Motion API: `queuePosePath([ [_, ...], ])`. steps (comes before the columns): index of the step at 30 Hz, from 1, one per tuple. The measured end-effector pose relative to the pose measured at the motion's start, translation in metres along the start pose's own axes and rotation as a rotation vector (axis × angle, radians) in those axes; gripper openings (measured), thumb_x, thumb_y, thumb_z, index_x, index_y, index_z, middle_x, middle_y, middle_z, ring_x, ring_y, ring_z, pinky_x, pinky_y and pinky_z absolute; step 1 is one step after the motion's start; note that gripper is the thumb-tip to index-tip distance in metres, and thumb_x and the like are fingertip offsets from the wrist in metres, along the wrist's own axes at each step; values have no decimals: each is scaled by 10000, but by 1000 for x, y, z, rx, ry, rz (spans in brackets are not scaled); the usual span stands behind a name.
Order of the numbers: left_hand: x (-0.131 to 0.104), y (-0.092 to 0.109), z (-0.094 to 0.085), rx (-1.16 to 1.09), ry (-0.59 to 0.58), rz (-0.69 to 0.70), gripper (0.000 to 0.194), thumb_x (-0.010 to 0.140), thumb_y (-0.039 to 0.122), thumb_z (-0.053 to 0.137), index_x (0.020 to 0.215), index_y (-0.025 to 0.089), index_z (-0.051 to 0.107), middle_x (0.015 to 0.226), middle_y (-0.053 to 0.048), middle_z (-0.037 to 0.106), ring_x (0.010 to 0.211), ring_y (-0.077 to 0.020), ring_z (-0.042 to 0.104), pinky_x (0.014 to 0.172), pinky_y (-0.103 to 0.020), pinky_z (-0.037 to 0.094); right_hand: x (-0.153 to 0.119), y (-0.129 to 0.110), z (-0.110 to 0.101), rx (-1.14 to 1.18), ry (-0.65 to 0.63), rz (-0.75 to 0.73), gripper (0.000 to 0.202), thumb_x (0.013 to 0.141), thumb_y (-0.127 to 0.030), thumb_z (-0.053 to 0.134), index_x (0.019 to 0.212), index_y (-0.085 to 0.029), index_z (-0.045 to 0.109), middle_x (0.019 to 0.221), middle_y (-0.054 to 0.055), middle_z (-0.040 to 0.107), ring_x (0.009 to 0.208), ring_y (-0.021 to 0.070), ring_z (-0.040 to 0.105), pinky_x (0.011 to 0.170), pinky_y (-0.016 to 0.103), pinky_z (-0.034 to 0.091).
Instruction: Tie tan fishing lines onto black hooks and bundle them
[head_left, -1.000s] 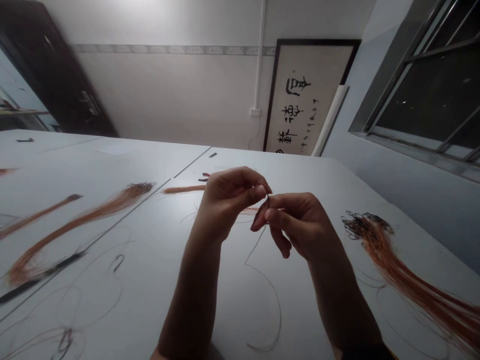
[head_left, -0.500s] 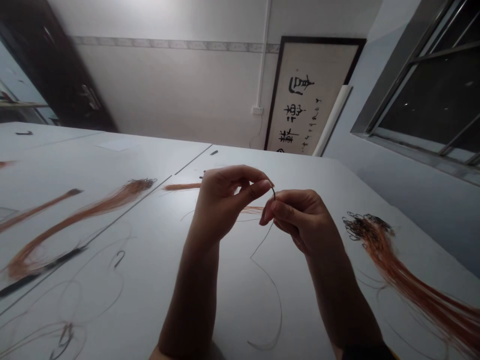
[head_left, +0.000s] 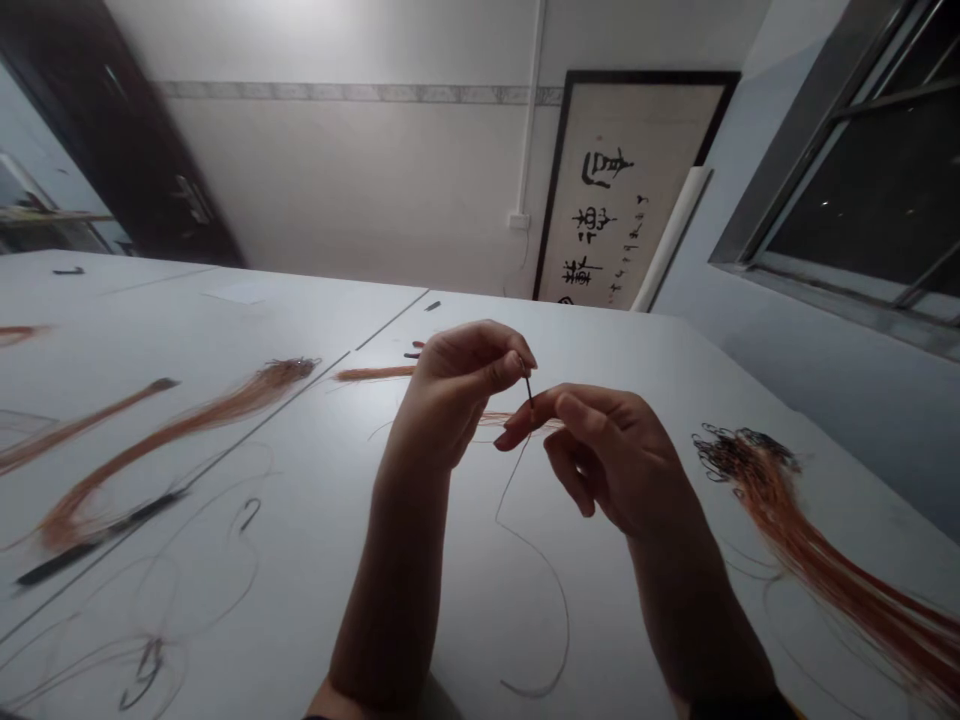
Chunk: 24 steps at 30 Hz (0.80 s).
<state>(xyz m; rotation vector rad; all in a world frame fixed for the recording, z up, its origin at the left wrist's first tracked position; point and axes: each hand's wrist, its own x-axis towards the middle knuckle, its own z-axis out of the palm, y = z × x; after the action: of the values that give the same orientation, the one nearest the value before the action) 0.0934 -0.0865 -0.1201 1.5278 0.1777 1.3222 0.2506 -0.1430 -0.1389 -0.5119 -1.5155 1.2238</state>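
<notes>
My left hand pinches a dark fishing hook between thumb and fingertips, with the hook's shank pointing down. Beside it, my right hand has its index finger stretched across the lower end of the hook, seemingly touching it. The thumb and the other fingers of that hand stand apart. From the hook a thin line hangs down and curls on the white table. Behind the hands lies a bundle of orange line, partly hidden by my left hand.
On the right lies a thick bundle of orange lines with dark hooks. Another hooked bundle curves across the left, near a thin bundle and a black strip. A loose hook and tangled hooks lie front left.
My right hand has loosened its pinch and stretched its index finger leftward past the hook. My left hand still holds the hook, which now hangs straighter.
</notes>
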Motion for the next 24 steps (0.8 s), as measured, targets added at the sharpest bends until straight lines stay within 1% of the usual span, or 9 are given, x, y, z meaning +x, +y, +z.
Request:
queuePosePath([
  [4, 0, -2, 1, -59, -18, -25, 67, 822, 180, 735, 760, 197, 717, 732, -1, 591, 682, -73, 529, 655, -196, 443, -3, -3, 5, 94, 18, 54, 134, 919, -247, 630, 925, -168, 738, 915, 61, 751, 370, 1, 450, 344, 136, 325],
  [6, -1, -2, 1, -47, -10, -8, 72, 823, 166, 733, 761, 195, 714, 737, 0, 591, 681, -72, 521, 658, -200, 440, -3, -5, 5, 86, 37, 79, 115, 893, -242, 669, 885, -160, 748, 862, 57, 753, 364, 0, 450, 349, 133, 339],
  [9, -1, -1, 2, 7, 10, 29, 74, 829, 166, 729, 761, 181, 702, 745, -2, 592, 693, -72, 516, 669, -198, 442, -3, -8, 5, 74, 67, 105, 126, 856, -277, 724, 832, -157, 754, 773, 48, 748, 353, 1, 445, 341, 129, 321],
  [14, -3, 6, 6, 190, 37, 86, 42, 842, 143, 709, 804, 160, 699, 789, -18, 625, 775, -91, 570, 723, -189, 474, -4, -10, 5, 87, 107, 121, 118, 837, -252, 743, 760, -163, 739, 706, 24, 732, 347, 5, 448, 336, 124, 303],
  [16, -6, 10, 9, 267, 48, 95, 27, 857, 149, 694, 871, 162, 713, 848, -34, 663, 815, -108, 606, 744, -198, 498, -4, -10, 5, 100, 108, 120, 115, 839, -242, 738, 756, -161, 735, 694, 19, 725, 350, 8, 449, 336, 124, 306],
  [18, -9, 14, 13, 315, 58, 108, 170, 879, 172, 673, 1043, 195, 709, 946, -50, 703, 839, -128, 638, 754, -223, 527, -4, -9, 5, 110, 106, 113, 120, 845, -244, 730, 763, -157, 733, 698, 21, 722, 355, 9, 448, 337, 126, 310],
  [20, -13, 19, 17, 360, 62, 136, 303, 898, 208, 655, 1199, 242, 661, 1038, -58, 716, 875, -153, 666, 774, -261, 554, -5, -9, 4, 110, 101, 96, 124, 847, -246, 726, 765, -154, 731, 704, 22, 721, 358, 9, 444, 337, 126, 316],
  [22, -16, 23, 20, 448, 65, 159, 314, 899, 244, 658, 1212, 263, 660, 1057, -51, 721, 927, -177, 684, 815, -295, 567, -5, -9, 4, 98, 104, 80, 121, 850, -240, 722, 763, -156, 730, 708, 18, 720, 366, 11, 450, 338, 126, 330],
  [24, -18, 26, 23, 575, 84, 151, 273, 867, 249, 701, 1141, 259, 700, 1012, -38, 731, 958, -193, 692, 851, -312, 568, -6, -9, 4, 73, 116, 71, 107, 855, -225, 717, 767, -167, 733, 712, 9, 718, 386, 16, 467, 352, 128, 359],
])
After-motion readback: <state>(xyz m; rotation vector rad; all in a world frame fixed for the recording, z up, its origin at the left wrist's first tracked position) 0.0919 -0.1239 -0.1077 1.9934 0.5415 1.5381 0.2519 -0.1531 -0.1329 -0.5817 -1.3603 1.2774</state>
